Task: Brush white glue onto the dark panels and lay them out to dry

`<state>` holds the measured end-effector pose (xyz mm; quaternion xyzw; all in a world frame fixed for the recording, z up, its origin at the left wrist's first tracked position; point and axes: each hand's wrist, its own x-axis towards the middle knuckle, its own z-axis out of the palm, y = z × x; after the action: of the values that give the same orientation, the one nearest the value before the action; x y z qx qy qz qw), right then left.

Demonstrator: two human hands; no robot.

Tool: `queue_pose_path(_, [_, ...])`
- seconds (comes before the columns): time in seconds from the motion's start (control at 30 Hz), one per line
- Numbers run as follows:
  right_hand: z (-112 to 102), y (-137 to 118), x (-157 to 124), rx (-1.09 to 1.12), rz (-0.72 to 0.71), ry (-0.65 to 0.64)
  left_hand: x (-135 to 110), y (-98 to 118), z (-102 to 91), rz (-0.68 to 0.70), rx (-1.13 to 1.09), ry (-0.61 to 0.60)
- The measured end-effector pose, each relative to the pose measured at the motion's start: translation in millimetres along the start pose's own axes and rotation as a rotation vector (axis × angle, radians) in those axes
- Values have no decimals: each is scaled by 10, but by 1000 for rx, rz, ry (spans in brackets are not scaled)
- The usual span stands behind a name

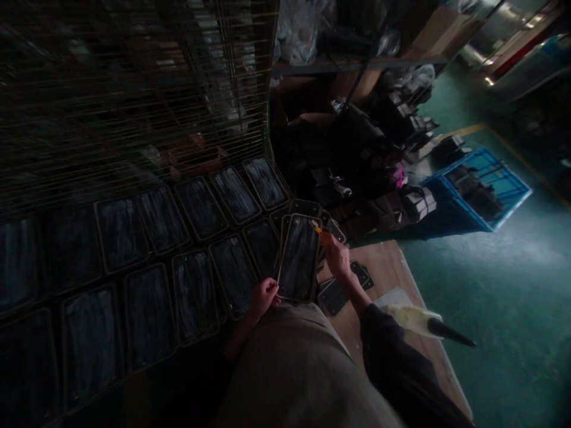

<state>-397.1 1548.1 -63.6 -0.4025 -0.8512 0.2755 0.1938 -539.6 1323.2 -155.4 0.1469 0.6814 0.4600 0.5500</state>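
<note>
A dark rectangular panel with rounded corners and a pale rim (298, 258) is tilted in front of me, its face streaked with a whitish film. My left hand (264, 296) pinches its lower left corner between thumb and fingers. At the upper right corner, my right hand (335, 254) is closed around a small orange-handled brush (317, 229), whose pale tip is against or just over the panel's face. More dark panels (306, 208) are stacked behind it. Beneath my right forearm, other dark panels (334, 296) lie on a wooden board (388, 261).
Rows of streaked panels (149, 309) extend left beside a wire rack (214, 89). A pale bottle with a long black nozzle (414, 320) lies on the board, right of my forearm. Farther right, a blue crate (504, 184) holds dark pieces. Dark bundles (361, 131) crowd the shelf ahead.
</note>
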Motion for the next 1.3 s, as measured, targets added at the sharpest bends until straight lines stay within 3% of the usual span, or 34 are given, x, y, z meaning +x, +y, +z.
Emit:
queue_pose_path(0.2, [-88, -158, -547, -19, 89, -149, 7, -10, -18, -18, -76, -40])
queue_pose_path(0.33, [-161, -205, -442, 142, 137, 14, 11, 30, -34, -21, -89, -60])
queue_pose_path(0.47, [-136, -173, -394, 226, 123, 141, -42, 215, -45, -66, -160, -145])
queue_pose_path(0.67, [132, -46, -745, 220, 220, 201, -194, 687, -107, -99, -453, -255])
queue_pose_path(0.8, [404, 7, -931, 92, 317, 191, -190, 932, -148, -35, -527, -292])
queue_pose_path(0.97, [653, 61, -976, -56, 117, 173, -129, 1147, -223, 95, -547, -346])
queue_pose_path(1.13, [723, 36, -981, -205, 49, 4, -244, 1311, -583, 119, -465, -290])
queue_pose_path(1.3, [778, 140, -938, -239, 183, -25, -425, 1337, -1344, 209, -452, -117])
